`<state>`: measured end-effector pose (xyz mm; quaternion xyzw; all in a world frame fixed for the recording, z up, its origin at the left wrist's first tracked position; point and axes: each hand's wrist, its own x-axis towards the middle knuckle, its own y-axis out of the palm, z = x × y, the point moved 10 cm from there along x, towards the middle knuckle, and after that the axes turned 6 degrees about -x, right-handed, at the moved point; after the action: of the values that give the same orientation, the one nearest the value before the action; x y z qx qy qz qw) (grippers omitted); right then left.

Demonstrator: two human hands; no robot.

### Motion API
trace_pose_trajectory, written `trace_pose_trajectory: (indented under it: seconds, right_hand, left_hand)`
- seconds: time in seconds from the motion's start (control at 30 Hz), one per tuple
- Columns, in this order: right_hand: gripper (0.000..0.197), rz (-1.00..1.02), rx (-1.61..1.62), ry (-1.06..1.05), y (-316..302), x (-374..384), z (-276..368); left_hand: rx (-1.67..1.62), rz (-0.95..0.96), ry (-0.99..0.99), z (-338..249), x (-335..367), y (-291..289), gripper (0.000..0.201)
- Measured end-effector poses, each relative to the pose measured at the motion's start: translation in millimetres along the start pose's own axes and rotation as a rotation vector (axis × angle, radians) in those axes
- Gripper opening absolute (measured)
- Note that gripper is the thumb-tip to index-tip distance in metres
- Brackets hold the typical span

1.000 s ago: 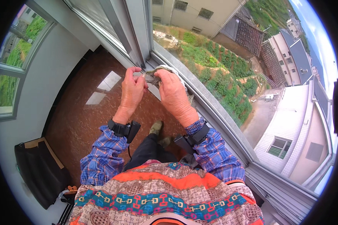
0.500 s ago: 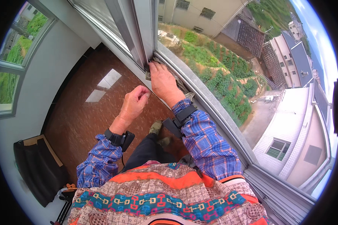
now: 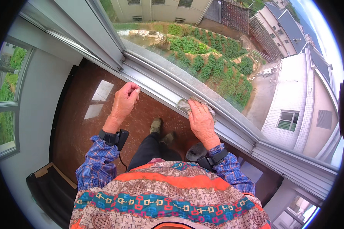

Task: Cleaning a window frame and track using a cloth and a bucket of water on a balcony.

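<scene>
My right hand (image 3: 202,122) lies over a crumpled grey rag (image 3: 184,105) and presses it onto the silver window track (image 3: 153,84). Parts of the rag stick out on both sides of the fingers; the rest is under the hand. Over the brown floor, just inside the sill, my left hand (image 3: 122,102) hangs with its fingers curled in. Nothing shows in it, and it is apart from the track.
A sliding window frame (image 3: 99,34) stands at the track's left end. Beyond the sill lie a garden (image 3: 214,65) and houses, well below. A round grey object (image 3: 196,152) is on the floor near my feet. A black padded item (image 3: 51,191) sits at lower left.
My right hand has slid the rag along the track, from the frame corner toward the right and nearer to me. The left hand has shifted slightly left, and the view has turned.
</scene>
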<state>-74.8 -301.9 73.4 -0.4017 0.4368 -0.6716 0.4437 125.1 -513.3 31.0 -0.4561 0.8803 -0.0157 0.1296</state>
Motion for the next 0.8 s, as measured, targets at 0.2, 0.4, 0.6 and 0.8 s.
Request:
trace_pose_trajectory:
  seconds: [0.2, 0.4, 0.6, 0.8]
  right_hand:
    - [0.041, -0.018, -0.041, 0.262, -46, -111, -103]
    - [0.028, -0.128, -0.070, 0.426, -74, -163, -154]
    - [0.028, -0.277, 0.169, 0.143, -97, -50, -33]
    - [0.018, -0.229, 0.656, 0.390, -37, 11, -29]
  left_hand:
    - [0.057, 0.050, -0.023, 3, -11, 15, 0.012]
    - [0.219, 0.054, -0.028, 16, -52, -3, 0.010]
    - [0.084, 0.183, -0.035, 6, -58, 36, 0.011]
    - [0.021, 0.359, 0.073, -45, -42, 104, 0.017]
